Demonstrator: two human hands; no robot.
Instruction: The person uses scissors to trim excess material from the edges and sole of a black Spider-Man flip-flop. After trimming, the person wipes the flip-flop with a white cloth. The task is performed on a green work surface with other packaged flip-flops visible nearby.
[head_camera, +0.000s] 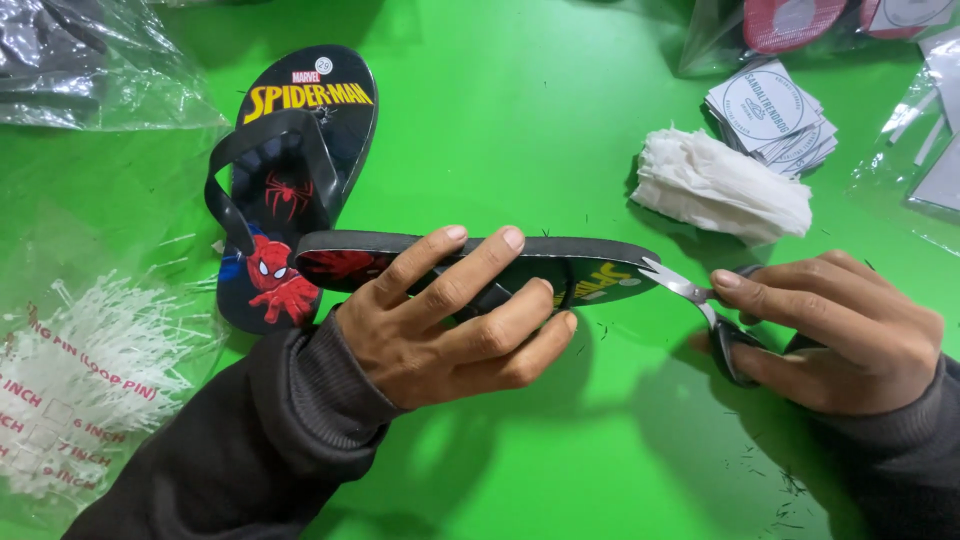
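My left hand (450, 315) grips a black flip-flop (585, 270) with a cartoon print, held on its edge above the green table. My right hand (835, 335) holds small scissors (690, 290) with dark handles; the metal blades touch the sandal's right end. A second matching flip-flop (300, 150) lies flat on the table at the left, strap up, just behind the held one.
A clear bag of white plastic loop pins (90, 370) lies at the left. White crumpled tissue (725, 185) and a stack of printed paper tags (775, 115) sit at the upper right. Plastic bags (90, 60) lie at the top corners. Small dark trimmings (780, 480) dot the green surface.
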